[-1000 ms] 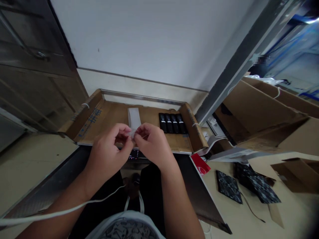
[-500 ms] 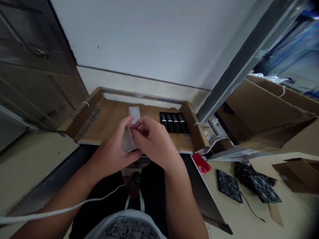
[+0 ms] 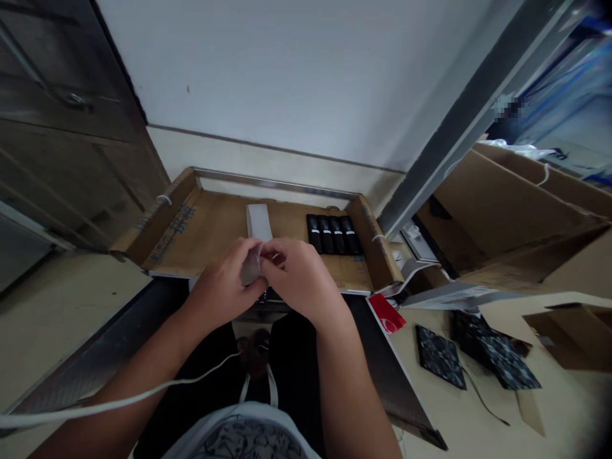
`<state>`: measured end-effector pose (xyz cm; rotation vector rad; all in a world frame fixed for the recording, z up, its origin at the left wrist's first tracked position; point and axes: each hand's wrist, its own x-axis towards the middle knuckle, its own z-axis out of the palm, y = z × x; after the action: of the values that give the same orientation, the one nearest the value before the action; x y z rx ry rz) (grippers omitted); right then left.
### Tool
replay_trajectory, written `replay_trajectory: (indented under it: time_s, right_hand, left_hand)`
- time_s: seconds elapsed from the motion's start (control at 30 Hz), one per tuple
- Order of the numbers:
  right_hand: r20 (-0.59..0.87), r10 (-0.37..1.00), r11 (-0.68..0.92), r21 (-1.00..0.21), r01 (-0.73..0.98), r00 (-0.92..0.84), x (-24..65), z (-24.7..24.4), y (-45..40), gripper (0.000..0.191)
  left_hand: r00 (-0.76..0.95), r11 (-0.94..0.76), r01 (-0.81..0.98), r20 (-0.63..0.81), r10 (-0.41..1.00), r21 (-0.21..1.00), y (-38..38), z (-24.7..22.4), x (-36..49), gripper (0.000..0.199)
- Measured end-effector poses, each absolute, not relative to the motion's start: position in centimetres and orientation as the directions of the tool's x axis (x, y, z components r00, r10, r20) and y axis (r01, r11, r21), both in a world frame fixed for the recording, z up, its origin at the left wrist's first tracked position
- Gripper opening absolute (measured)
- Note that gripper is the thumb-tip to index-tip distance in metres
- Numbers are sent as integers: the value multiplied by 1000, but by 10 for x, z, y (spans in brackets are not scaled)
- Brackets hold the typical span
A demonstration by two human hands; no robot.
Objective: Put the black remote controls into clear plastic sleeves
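My left hand (image 3: 224, 280) is closed around a small, translucent whitish piece (image 3: 251, 265), which looks like thin plastic, perhaps a little bag. The fingertips of my right hand (image 3: 302, 277) pinch its right edge, and both hands meet over the front edge of a cardboard tray (image 3: 220, 220). Just beyond my fingers lies a white strip or stack of bags (image 3: 259, 221) on the cardboard. Several black cylinders with white labels (image 3: 333, 234) lie side by side to the right. Below my fingers a small dark shiny thing (image 3: 262, 298) shows in part; its kind is unclear.
A large open cardboard box (image 3: 516, 223) stands at the right. Dark patterned flat pieces (image 3: 440, 356) lie on the floor there, near a red card (image 3: 386, 314). A white cable (image 3: 157, 387) crosses my left forearm. The white wall (image 3: 287, 76) rises behind the tray.
Both hands have shifted slightly, and the translucent piece is tilted and more covered by my fingers. More of the white strip shows. The black cylinders have stayed in place.
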<state>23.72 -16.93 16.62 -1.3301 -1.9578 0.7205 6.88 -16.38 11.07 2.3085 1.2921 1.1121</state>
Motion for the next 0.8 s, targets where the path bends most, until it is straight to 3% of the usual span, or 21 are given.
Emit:
replay_trajectory:
  time_s: [0.23, 0.37, 0.43, 0.53, 0.8]
  right_hand:
    - [150, 956, 274, -771, 575, -253, 232, 162, -169, 11]
    - [176, 930, 338, -758, 558, -324, 240, 165, -168, 35]
    - [183, 887, 401, -760, 512, -424, 246, 166, -168, 34]
    - [175, 829, 463, -749, 474, -532, 253, 164, -168, 13]
    - [154, 798, 491, -727, 480, -583, 263, 152, -166, 25]
  left_hand:
    - [278, -536, 630, 482, 831, 561, -158, 107, 72, 31]
    - [260, -465, 584, 390, 883, 666, -155, 106, 71, 15]
    - [254, -421, 546, 336, 907, 724, -154, 103, 69, 16]
    - [296, -376, 483, 257, 920, 791, -154, 97, 66, 24]
    - [423, -318, 407, 132, 896, 856, -153, 89, 63, 24]
